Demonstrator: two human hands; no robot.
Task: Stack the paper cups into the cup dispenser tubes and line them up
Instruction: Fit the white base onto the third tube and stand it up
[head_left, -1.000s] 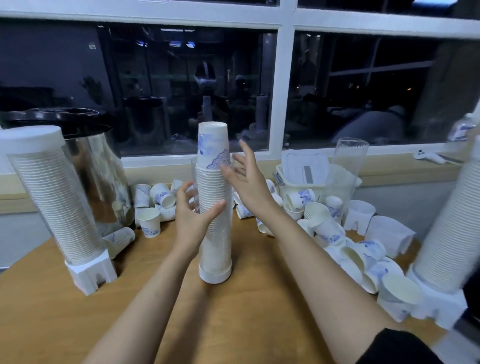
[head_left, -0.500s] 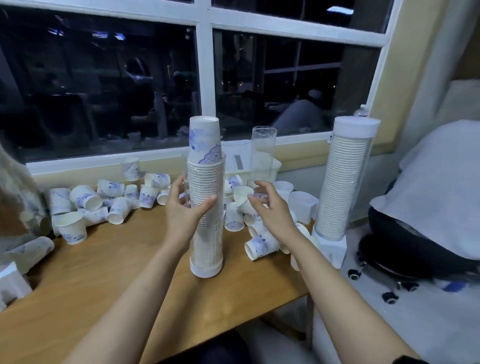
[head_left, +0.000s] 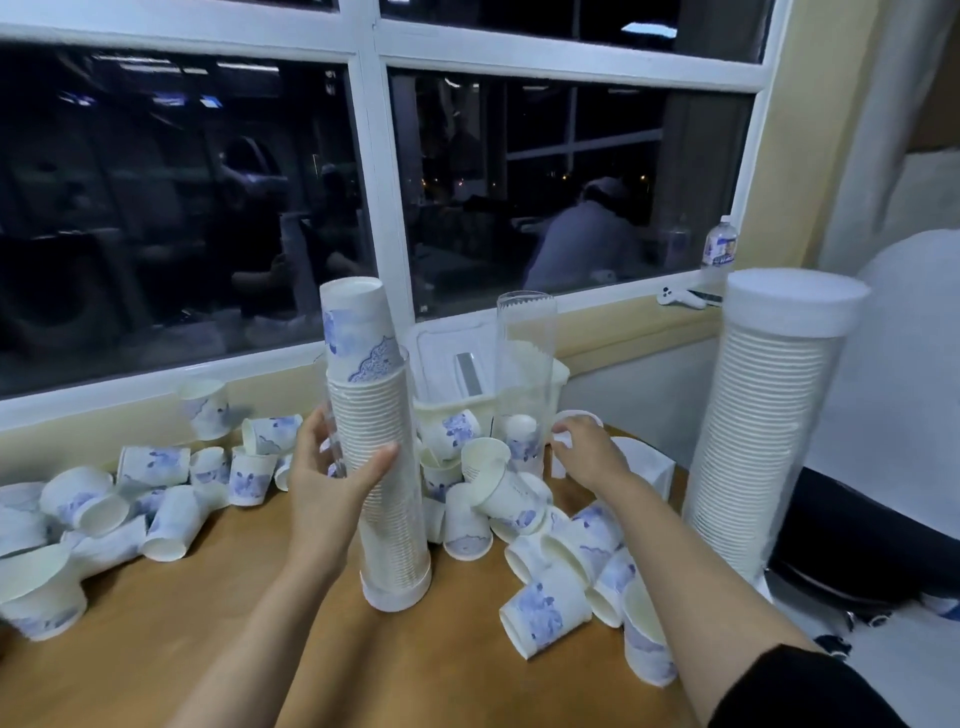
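Dispenser tube (head_left: 395, 545), overfull, may topple if my left grip (head_left: 327, 478) wrapped round it loosens, while whether my right grip (head_left: 587, 452) holds anything I cannot tell.

A wooden table (head_left: 234, 649) carries everything. At its centre a tube (head_left: 387, 493) stands upright on a white foot, packed with upturned cups, and the top ones stick out above its rim. Loose cups (head_left: 161, 499) lie in a heap from 9 to 11 o'clock, most of them on their sides. A second heap (head_left: 561, 571) spreads from 1 to 4 o'clock and touches the tube's right flank. At 1 o'clock an empty tube (head_left: 524, 364) stands among them. Just behind it, at 12 o'clock, is a white bin (head_left: 452, 410). At 2 o'clock lie white bases (head_left: 644, 462). At 3 o'clock, on the table's edge, a full tube (head_left: 763, 426) stands capped.
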